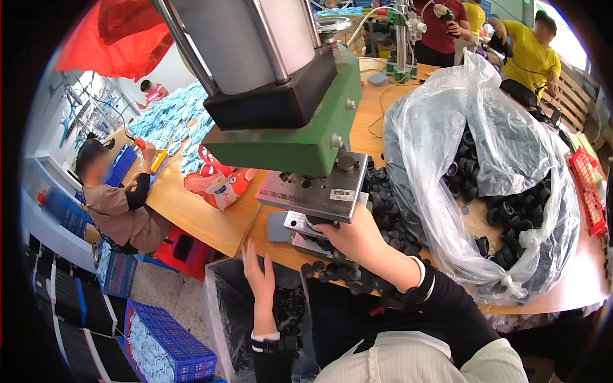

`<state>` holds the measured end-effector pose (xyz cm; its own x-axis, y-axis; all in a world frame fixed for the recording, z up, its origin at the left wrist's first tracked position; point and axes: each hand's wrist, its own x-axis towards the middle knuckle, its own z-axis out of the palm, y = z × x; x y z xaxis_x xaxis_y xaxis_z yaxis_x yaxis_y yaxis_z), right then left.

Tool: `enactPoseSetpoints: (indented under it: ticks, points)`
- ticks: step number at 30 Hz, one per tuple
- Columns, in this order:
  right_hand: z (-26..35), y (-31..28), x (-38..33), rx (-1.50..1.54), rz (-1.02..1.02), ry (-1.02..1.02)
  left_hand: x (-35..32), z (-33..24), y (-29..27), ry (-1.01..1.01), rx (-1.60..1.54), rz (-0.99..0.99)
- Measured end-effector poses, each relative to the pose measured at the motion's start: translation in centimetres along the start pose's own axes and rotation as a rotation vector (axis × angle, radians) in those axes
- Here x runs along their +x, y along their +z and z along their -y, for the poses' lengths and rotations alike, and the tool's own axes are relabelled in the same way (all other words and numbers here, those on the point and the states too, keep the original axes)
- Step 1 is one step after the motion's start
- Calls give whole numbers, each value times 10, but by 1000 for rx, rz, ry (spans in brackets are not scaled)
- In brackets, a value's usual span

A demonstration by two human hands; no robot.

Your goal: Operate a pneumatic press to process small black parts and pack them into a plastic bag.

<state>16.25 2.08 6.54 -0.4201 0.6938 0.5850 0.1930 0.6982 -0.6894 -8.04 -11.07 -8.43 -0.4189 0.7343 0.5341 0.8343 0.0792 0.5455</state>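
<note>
A green bench press (287, 137) stands in front of me, with a steel die block (306, 191) fixed under its head. My right hand (357, 239) reaches in at the die's near right side, its fingers closed between the upper block and the lower metal plate (297, 222). What they grip is mostly hidden by the hand and the block. My left hand (257, 274) is raised at the table's near edge, fingers stretched and holding nothing. Below it, a plastic-lined bin (223, 306) contains small black round parts (290, 309). More black parts (345, 273) lie around the press base.
A clear plastic bag (424, 127) of black parts spreads across the table's right. A red-and-white bag (220, 188) sits left of the press, near piled light-blue rings (169, 121). Blue crates (191, 351) stand lower left. A co-worker (121, 207) sits at the left; others stand behind.
</note>
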Motion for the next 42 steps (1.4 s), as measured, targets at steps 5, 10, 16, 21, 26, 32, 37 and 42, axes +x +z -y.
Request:
enactPoseSetpoints:
  ticks: [5, 10, 16, 21, 26, 32, 37, 42]
  points:
    - [1, -15, -6, 156, 140, 66, 60, -2, 51, 177, 46, 291]
    - [-23, -92, -64, -65, -64, -12, 59, 21, 73, 98, 126, 285]
    - [-154, -222, -103, -837, 30, 570, 57, 1, 56, -53, -180, 294]
    - [-203, -260, -99, -800, 146, 365, 41, -68, 43, 95, -733, 19]
    - [-223, -238, -97, -963, 144, 323, 69, -135, 44, 156, -486, 29]
    - [-193, -241, -112, -812, -173, 312, 96, -164, 50, -192, -518, 2]
    - [-98, -242, -112, 59, -103, 645, 72, -160, 52, 150, -187, -229]
    - [-22, -159, -89, 359, 285, 313, 34, -137, 32, 5, -417, -255]
